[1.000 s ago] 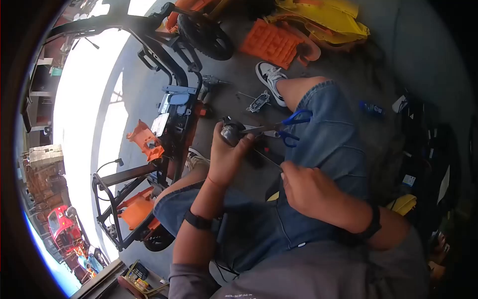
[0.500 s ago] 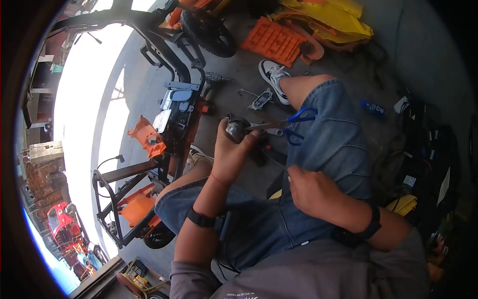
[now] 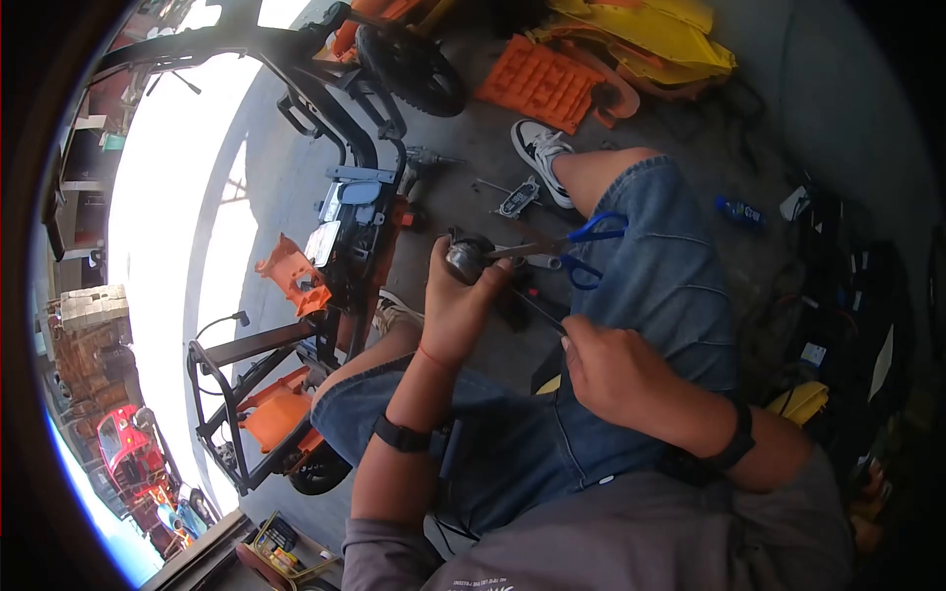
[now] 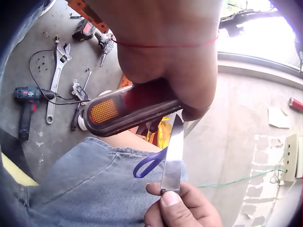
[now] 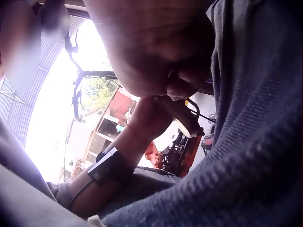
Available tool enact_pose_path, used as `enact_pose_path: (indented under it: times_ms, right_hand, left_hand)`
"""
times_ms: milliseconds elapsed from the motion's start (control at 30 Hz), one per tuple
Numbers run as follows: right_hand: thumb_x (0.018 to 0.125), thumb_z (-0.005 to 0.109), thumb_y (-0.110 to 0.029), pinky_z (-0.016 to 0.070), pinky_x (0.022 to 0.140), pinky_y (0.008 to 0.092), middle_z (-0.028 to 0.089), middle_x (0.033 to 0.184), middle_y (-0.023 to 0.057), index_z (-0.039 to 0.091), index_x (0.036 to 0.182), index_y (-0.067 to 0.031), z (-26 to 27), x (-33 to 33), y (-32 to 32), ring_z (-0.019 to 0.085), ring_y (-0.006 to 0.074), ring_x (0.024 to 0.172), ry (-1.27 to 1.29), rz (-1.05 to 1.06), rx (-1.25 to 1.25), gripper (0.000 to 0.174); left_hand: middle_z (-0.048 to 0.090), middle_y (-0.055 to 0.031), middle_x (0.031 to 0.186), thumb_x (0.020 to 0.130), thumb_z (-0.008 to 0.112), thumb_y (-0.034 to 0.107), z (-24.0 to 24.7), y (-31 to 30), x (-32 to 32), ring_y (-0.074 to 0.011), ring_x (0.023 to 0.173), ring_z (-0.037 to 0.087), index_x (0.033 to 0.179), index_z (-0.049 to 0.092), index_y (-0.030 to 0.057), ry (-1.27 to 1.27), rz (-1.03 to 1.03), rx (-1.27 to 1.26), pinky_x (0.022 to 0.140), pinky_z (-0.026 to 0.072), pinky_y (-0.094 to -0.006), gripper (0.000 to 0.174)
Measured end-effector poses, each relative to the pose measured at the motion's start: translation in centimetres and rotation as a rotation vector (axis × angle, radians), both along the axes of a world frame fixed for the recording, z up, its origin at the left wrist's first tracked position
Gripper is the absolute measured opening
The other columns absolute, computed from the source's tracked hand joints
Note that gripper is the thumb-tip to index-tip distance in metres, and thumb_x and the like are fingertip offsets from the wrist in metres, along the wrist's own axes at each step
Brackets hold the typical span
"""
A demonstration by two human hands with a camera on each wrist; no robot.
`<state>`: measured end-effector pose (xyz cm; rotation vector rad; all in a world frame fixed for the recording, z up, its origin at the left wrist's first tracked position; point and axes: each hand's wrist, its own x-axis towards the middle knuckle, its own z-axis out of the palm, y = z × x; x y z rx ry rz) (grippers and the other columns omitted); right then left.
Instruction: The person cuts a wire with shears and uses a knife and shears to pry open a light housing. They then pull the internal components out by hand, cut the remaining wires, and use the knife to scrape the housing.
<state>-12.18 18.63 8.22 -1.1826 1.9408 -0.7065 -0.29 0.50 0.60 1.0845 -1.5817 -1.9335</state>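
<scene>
In the head view my left hand [image 3: 458, 305] grips a vehicle tail light [image 3: 466, 258]. Its dark casing with a red and amber lens [image 4: 105, 111] shows in the left wrist view. Blue-handled scissors [image 3: 597, 228] stick out past my left thumb, their blades overlapping the light. My right hand [image 3: 623, 372], low in the left wrist view, pinches a flat, pointed metal blade [image 4: 174, 156] between thumb and fingers. The blade's tip points toward the light, close to my left thumb. From the right wrist, the right palm hides that blade.
A black vehicle frame [image 3: 360, 148] stands to the left, with orange panels [image 3: 296, 276] near it. On the floor lie a drill [image 4: 26, 101], an adjustable wrench [image 4: 57, 80] and a second power tool [image 4: 90, 33]. Yellow body panels [image 3: 650, 44] are piled at the far side.
My right hand drew back slightly from the tail light, then moved forward again with the blade. The left hand shifted slightly right with the light and scissors, then stayed nearly still.
</scene>
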Motion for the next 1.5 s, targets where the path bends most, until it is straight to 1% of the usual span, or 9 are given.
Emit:
enact_pose_path:
  times_ms: [200,267,800,867,967,1067,1400,1467,1500]
  right_hand:
    - [0.096,0.055,-0.006,0.0515,0.062,0.0537,0.065,0.076,0.0269,0.055,0.104,0.0049,-0.4,0.2,0.3,0.066,0.0467,0.072,0.000,-0.027,-0.037,0.013]
    - [0.097,0.055,-0.008,0.0553,0.058,0.0508,0.066,0.071,0.0248,0.051,0.098,0.0020,-0.5,0.1,0.2,0.069,0.0435,0.067,0.051,-0.015,-0.086,0.011]
    - [0.096,0.056,-0.008,0.0554,0.057,0.0512,0.066,0.072,0.0251,0.052,0.097,0.0015,-1.8,1.1,0.4,0.068,0.0435,0.066,0.059,-0.004,-0.090,0.010]
    - [0.096,0.056,-0.007,0.0554,0.057,0.0518,0.066,0.071,0.0253,0.052,0.096,0.0017,-2.3,1.3,0.9,0.069,0.0440,0.067,0.067,0.025,-0.014,0.010]
    - [0.096,0.056,-0.006,0.0552,0.057,0.0526,0.066,0.069,0.0255,0.052,0.096,0.0020,-2.4,1.4,1.1,0.068,0.0446,0.066,0.041,0.017,-0.032,0.009]
    - [0.096,0.056,-0.006,0.0551,0.057,0.0528,0.065,0.068,0.0260,0.052,0.096,0.0024,-2.3,1.4,1.4,0.068,0.0447,0.066,0.052,0.046,-0.030,0.009]
    - [0.093,0.057,-0.006,0.0551,0.058,0.0534,0.065,0.068,0.0270,0.053,0.095,0.0032,-2.5,1.8,3.0,0.069,0.0443,0.066,0.043,0.048,0.065,0.011]
    - [0.095,0.058,-0.009,0.0522,0.061,0.0556,0.063,0.071,0.0290,0.057,0.096,0.0034,-3.1,2.0,4.2,0.066,0.0486,0.071,0.008,0.118,0.186,0.012]
    - [0.095,0.058,-0.009,0.0522,0.061,0.0556,0.063,0.071,0.0290,0.057,0.096,0.0034,-3.1,2.0,4.6,0.066,0.0486,0.071,0.012,0.114,0.184,0.012]
  left_hand:
    - [0.064,-0.0061,0.104,0.089,0.075,0.010,0.5,0.0,0.0,-0.0131,0.094,0.065,0.125,0.047,0.0009,-0.040,-0.008,-0.043,0.084,0.0535,-0.0281,0.046]
    - [0.063,-0.0099,0.110,0.087,0.078,0.017,0.8,0.0,0.0,-0.0139,0.098,0.062,0.138,0.035,-0.0104,-0.024,-0.026,0.006,0.085,0.0525,-0.0268,0.072]
    - [0.063,-0.0122,0.108,0.089,0.076,0.011,2.4,0.6,-0.3,-0.0167,0.094,0.067,0.135,0.035,-0.0080,0.001,0.009,-0.018,0.080,0.0560,-0.0282,0.064]
    - [0.062,-0.0054,0.105,0.088,0.076,0.011,2.7,0.6,-0.3,-0.0120,0.094,0.063,0.126,0.046,-0.0006,-0.008,0.002,0.049,0.084,0.0527,-0.0274,0.050]
    - [0.064,-0.0131,0.109,0.089,0.075,0.010,2.0,0.1,-0.2,-0.0181,0.095,0.069,0.132,0.036,-0.0079,0.004,-0.038,0.029,0.080,0.0570,-0.0290,0.060]
    - [0.064,-0.0130,0.109,0.089,0.076,0.011,2.5,0.1,-0.2,-0.0177,0.095,0.068,0.130,0.038,-0.0077,-0.020,-0.048,0.131,0.080,0.0564,-0.0287,0.060]
    - [0.065,-0.0114,0.108,0.088,0.077,0.014,0.6,0.2,0.2,-0.0158,0.095,0.067,0.131,0.040,-0.0080,-0.068,-0.020,0.022,0.081,0.0547,-0.0277,0.061]
    - [0.065,-0.0078,0.099,0.089,0.074,0.010,2.3,-0.3,-0.6,-0.0170,0.092,0.068,0.125,0.046,-0.0013,0.026,-0.029,0.081,0.083,0.0558,-0.0298,0.047]
    - [0.065,-0.0076,0.099,0.088,0.077,0.011,2.3,0.5,-1.2,-0.0159,0.090,0.067,0.127,0.045,-0.0022,0.062,-0.090,0.128,0.082,0.0552,-0.0291,0.051]
